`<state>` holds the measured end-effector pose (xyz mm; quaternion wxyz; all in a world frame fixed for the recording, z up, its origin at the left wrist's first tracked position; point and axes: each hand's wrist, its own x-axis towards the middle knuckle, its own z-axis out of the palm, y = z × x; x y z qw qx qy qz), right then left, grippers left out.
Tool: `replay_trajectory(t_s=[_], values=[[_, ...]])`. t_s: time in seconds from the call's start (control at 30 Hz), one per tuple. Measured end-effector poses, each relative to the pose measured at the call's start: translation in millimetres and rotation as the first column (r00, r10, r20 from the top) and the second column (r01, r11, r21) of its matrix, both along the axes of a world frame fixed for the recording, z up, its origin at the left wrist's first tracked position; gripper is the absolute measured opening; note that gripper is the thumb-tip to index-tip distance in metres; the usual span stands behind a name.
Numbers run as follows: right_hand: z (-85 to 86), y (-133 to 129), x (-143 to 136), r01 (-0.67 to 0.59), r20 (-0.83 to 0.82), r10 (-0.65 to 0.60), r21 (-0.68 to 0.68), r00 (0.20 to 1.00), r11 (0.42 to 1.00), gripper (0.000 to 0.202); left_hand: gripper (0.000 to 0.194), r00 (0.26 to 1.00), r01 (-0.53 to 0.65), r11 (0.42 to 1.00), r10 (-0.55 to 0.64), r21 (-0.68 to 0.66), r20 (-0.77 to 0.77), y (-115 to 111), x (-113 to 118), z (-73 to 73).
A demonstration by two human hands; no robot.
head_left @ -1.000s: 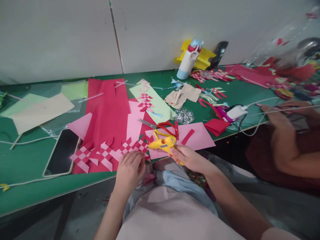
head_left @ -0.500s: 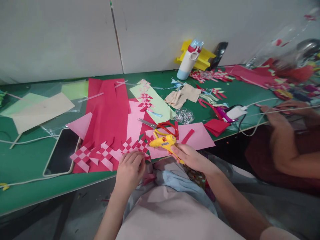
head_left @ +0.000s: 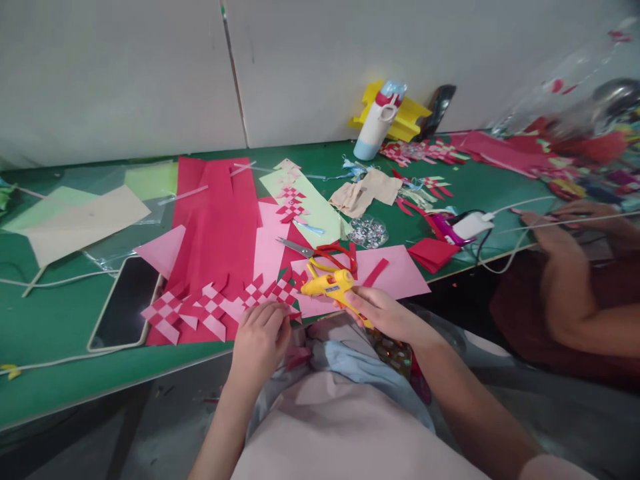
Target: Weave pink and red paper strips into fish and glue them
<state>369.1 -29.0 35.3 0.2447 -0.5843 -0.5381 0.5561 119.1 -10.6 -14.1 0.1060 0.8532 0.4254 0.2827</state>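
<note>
My right hand (head_left: 385, 315) is closed round the handle of a yellow hot glue gun (head_left: 331, 285), whose nozzle points left. Just past the nozzle lies a pink-and-red woven paper fish (head_left: 283, 292). My left hand (head_left: 261, 340) is at the table's front edge, its curled fingers pinching the lower end of this fish; the fingertips are partly hidden. To the left, more woven paper fish (head_left: 210, 305) lie in a row on red paper (head_left: 215, 220). Scissors (head_left: 300, 249) with red-orange handles rest behind the glue gun on pink paper (head_left: 405, 273).
A phone (head_left: 125, 303) lies at the left. Behind are pale green card (head_left: 305, 203), a bag of small beads (head_left: 369, 232) and a white bottle (head_left: 380, 123). White cables (head_left: 525, 227) cross on the right, near another person's arm (head_left: 565, 267).
The glue gun has shifted slightly right, its nozzle a little away from the woven paper fish. My left hand stays where it was.
</note>
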Motion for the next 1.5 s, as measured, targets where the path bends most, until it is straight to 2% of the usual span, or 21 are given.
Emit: replay_trajectory(t_s=[0.13, 0.37, 0.5, 0.6, 0.7, 0.8, 0.93, 1.03, 1.13, 1.27, 1.4, 1.5], values=[[1.3, -1.3, -1.2, -0.017, 0.061, 0.017, 0.007, 0.998, 1.0, 0.053, 0.01, 1.0, 0.001, 1.0, -0.001, 0.004, 0.0, -0.1, 0.5, 0.3], [2.8, -1.9, 3.0, -0.004, -0.019, 0.004, 0.008, 1.0, 1.0, 0.052, 0.011, 1.0, 0.001, 1.0, -0.001, -0.014, 0.004, 0.0, 0.7, 1.2], [2.8, -0.5, 17.8, 0.132, -0.044, -0.128, 0.105, 0.991, 0.986, 0.052, 0.011, 1.0, -0.001, 1.0, 0.001, -0.017, 0.002, -0.2, 0.6, 1.8], [1.8, 0.7, 31.3, 0.216, 0.098, -0.248, 0.263, 0.964, 0.94, 0.047, 0.01, 1.0, -0.009, 1.0, 0.009, -0.03, 0.007, 0.0, 1.4, 4.0], [-2.4, 1.6, 41.6, 0.21, 0.34, -0.359, 0.405, 0.869, 0.89, 0.041, 0.01, 0.999, -0.038, 0.998, 0.038, -0.058, -0.005, 1.0, 2.4, 7.4], [-12.0, 2.9, 46.9, 0.163, 0.575, -0.442, 0.47, 0.688, 0.867, 0.033, 0.01, 0.998, -0.061, 0.993, 0.059, -0.102, -0.024, 3.2, 2.7, 10.5], [-28.9, 7.7, 47.3, 0.089, 0.77, -0.449, 0.462, 0.454, 0.883, 0.031, 0.01, 0.997, -0.071, 0.992, 0.073, -0.104, 0.011, 7.6, 2.3, 12.9], [-35.8, 13.0, 42.4, 0.101, 0.836, -0.428, 0.42, 0.343, 0.902, 0.031, 0.01, 0.993, -0.093, 0.993, 0.098, -0.073, 0.06, 8.9, 3.6, 15.9], [-35.4, 15.8, 34.7, 0.112, 0.846, -0.438, 0.424, 0.305, 0.898, 0.029, 0.012, 0.982, -0.17, 0.979, 0.178, -0.111, 0.064, 7.0, 7.3, 21.6], [-31.5, 11.5, 28.3, 0.128, 0.817, -0.491, 0.475, 0.302, 0.87, 0.031, 0.019, 0.96, -0.256, 0.944, 0.273, -0.21, 0.057, 2.4, 13.1, 29.5], [-31.5, 4.7, 29.5, 0.187, 0.824, -0.492, 0.455, 0.283, 0.87, 0.033, 0.021, 0.959, -0.249, 0.935, 0.275, -0.253, 0.073, -0.6, 17.4, 32.5], [-33.3, 4.4, 29.4, 0.217, 0.827, -0.469, 0.418, 0.311, 0.882, 0.031, 0.023, 0.961, -0.238, 0.929, 0.268, -0.284, 0.071, -1.9, 21.0, 33.9]])
